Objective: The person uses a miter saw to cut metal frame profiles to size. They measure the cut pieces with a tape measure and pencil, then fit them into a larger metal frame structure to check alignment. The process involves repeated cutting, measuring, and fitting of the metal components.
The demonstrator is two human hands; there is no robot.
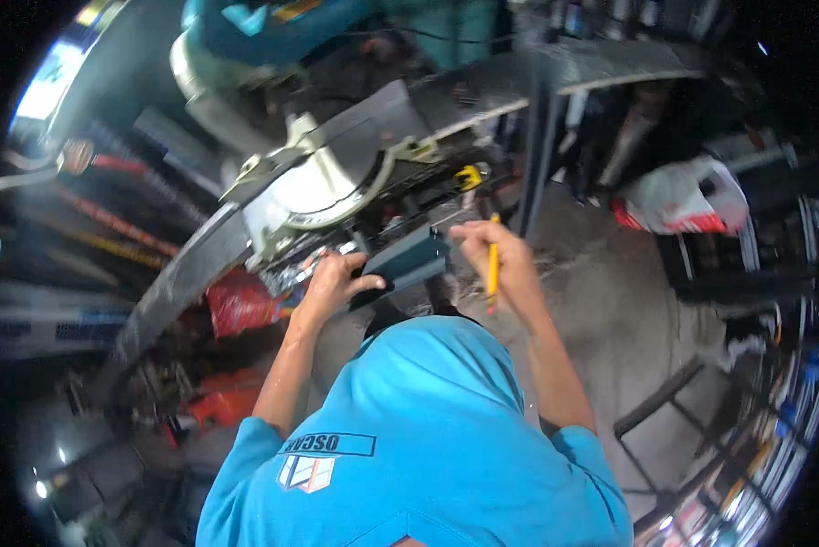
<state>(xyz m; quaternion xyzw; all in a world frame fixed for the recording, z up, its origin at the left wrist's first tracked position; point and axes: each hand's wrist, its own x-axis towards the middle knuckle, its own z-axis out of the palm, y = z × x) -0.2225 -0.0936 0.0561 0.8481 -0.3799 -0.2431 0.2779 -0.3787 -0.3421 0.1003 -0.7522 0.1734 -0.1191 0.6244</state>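
Observation:
A dark grey channel-shaped profile (414,260) lies across in front of my body, below the saw. Around its left end my left hand (334,281) is closed, thumb on the near side. My right hand (509,264) is by the profile's right end, its fingers bent, with a yellow pencil (493,269) held between them. The pencil points away from me, its reddish end nearer my body. Whether the right fingertips touch the profile, I cannot tell. Just beyond the profile stands a mitre saw with a pale round base (323,187).
A yellow tape measure (468,177) lies on the bench beyond my right hand. Red plastic wrapping (238,303) is left of my left hand. A white and red bag (687,196) sits at the right, above a dark rack. A dark metal frame (660,410) stands at the lower right.

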